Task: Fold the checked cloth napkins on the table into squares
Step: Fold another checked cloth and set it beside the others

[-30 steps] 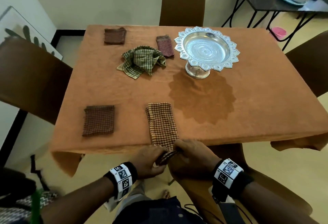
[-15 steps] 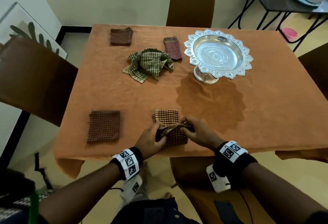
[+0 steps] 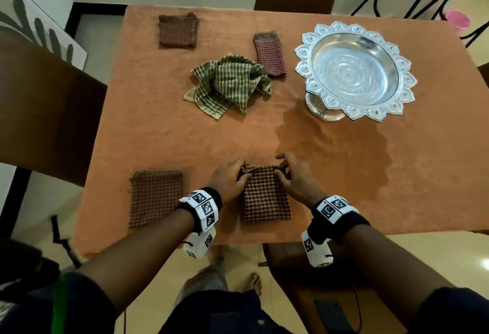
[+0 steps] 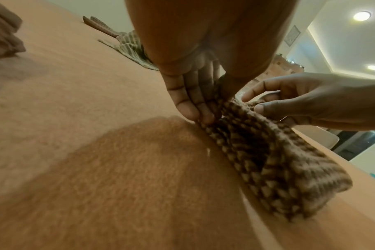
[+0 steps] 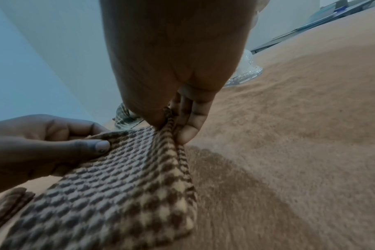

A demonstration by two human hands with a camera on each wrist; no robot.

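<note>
A brown-and-tan checked napkin (image 3: pixel 266 197) lies doubled over near the table's front edge, its shape close to a square. My left hand (image 3: pixel 229 178) pinches its far left corner and my right hand (image 3: pixel 292 176) pinches its far right corner. In the left wrist view the left fingers (image 4: pixel 193 104) and thumb clamp the napkin (image 4: pixel 268 157). The right wrist view has the right thumb and fingers (image 5: pixel 190 125) nipping the napkin's (image 5: pixel 118 182) far edge. A crumpled green checked napkin (image 3: pixel 230 83) lies unfolded at mid-table.
Folded napkins lie at the front left (image 3: pixel 156 198), back left (image 3: pixel 178 30) and beside the green one (image 3: pixel 270 53). A silver pedestal tray (image 3: pixel 354 69) stands at the back right. Brown chairs surround the orange-covered table (image 3: pixel 370 188).
Both hands carried the napkin's near end, which hung off the table edge, up and forward onto its far end. The long strip is now doubled over.
</note>
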